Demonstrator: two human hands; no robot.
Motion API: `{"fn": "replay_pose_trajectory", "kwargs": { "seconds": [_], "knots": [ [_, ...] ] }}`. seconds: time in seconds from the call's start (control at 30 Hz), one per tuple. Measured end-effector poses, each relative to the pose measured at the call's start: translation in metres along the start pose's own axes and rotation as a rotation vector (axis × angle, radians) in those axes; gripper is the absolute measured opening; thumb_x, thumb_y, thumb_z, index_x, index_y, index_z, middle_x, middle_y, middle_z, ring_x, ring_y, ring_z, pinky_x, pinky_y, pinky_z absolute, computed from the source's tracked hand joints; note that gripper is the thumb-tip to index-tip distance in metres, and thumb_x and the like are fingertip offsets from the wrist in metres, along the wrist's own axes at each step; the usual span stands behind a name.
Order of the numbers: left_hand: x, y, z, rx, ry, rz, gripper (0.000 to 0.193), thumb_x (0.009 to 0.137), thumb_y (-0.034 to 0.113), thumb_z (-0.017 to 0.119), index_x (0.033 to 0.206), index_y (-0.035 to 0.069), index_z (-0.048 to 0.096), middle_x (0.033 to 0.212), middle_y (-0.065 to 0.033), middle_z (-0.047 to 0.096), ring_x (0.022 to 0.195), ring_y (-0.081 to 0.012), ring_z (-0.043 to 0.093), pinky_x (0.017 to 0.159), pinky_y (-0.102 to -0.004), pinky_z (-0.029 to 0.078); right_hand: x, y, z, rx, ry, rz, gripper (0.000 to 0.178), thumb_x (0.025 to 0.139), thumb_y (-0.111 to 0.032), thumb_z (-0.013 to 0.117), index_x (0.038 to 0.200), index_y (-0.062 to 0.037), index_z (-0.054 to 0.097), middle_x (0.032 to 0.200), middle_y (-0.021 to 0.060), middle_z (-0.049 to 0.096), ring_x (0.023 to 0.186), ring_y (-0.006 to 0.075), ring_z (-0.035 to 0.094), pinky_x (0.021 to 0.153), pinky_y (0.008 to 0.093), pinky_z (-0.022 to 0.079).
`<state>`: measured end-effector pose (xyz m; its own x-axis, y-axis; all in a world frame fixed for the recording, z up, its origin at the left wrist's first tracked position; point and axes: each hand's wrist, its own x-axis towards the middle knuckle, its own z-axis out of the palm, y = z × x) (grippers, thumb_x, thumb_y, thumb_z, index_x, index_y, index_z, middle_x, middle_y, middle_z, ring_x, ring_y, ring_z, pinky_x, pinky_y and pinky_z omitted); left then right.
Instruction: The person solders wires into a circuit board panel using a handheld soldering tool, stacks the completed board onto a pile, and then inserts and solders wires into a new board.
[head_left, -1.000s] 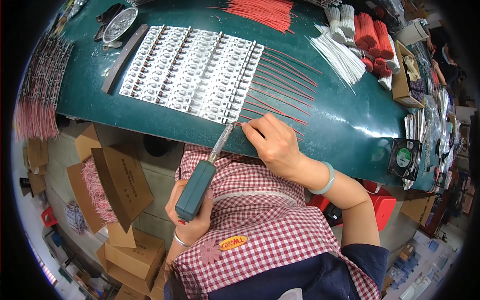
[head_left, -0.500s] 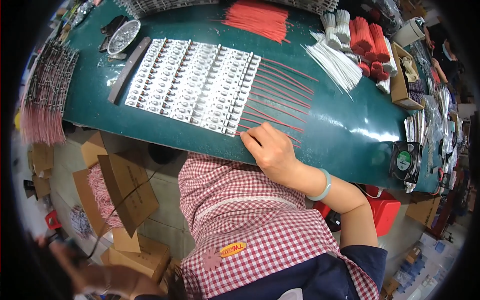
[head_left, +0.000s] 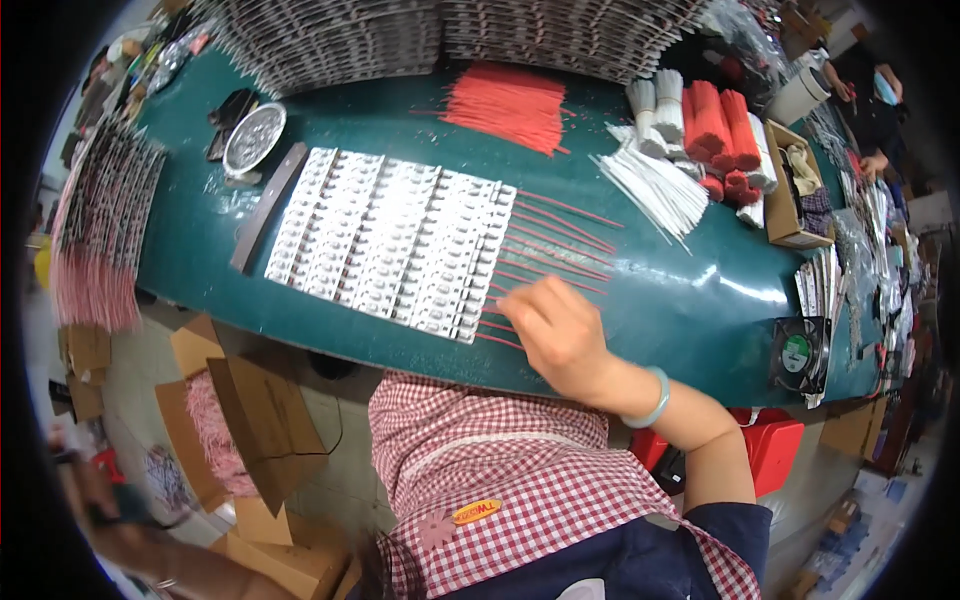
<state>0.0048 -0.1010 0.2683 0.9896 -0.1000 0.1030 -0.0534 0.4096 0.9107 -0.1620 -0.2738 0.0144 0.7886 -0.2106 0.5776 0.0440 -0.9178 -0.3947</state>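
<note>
On the green table lies a white panel of small boards (head_left: 395, 245) with rows of small parts. Thin red wires (head_left: 560, 215) stick out side by side from its right edge. My right hand (head_left: 560, 335) is closed in a pinch at that edge, low among the wires, with a red wire at its fingertips; the fingers partly hide it. A pale bangle (head_left: 655, 398) circles that wrist. Low at the far left, away from the table, my left hand (head_left: 95, 495) is smeared by motion beside something dark, and its fingers cannot be made out.
A dark bar (head_left: 270, 208) lies along the panel's left side, near a metal bowl (head_left: 254, 138). Behind are loose red wires (head_left: 505, 108), loose white wires (head_left: 655, 195) and bundled red wires (head_left: 708, 120). Stacked wired panels (head_left: 105, 220) stand left; a fan (head_left: 800, 355) sits right.
My right hand has moved from the lowest wires to one further up the panel's edge. My left hand has shifted up and left. The whole view has tilted, so the table sits lower.
</note>
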Motion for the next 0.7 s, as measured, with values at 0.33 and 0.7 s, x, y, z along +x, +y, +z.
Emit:
{"fn": "replay_pose_trajectory", "kwargs": {
  "seconds": [0.33,0.7],
  "knots": [
    [-0.010,-0.158,-0.136,-0.070,-0.296,-0.467,0.046,0.087,-0.004,0.059,0.130,-0.007,0.044,0.118,-0.0172,0.056,0.061,-0.0075,0.045,0.045,-0.0179,0.038,0.094,0.146,0.012,-0.349,0.233,-0.014,0.022,0.073,-0.001,0.063,0.095,-0.0038,0.064,0.098,0.0104,0.061,0.095,0.0279,0.058,0.077,0.0370,0.051],
    [0.010,-0.188,-0.141,-0.069,-0.422,-0.562,0.035,0.095,-0.004,0.056,0.128,-0.009,0.044,0.114,-0.0122,0.059,0.060,-0.0036,0.040,0.046,-0.0167,0.036,0.007,0.192,-0.027,-0.736,0.186,0.299,0.003,0.076,-0.005,0.060,0.079,-0.0049,0.060,0.083,0.0116,0.056,0.086,0.0295,0.058,0.073,0.0388,0.051]
  ]
}}
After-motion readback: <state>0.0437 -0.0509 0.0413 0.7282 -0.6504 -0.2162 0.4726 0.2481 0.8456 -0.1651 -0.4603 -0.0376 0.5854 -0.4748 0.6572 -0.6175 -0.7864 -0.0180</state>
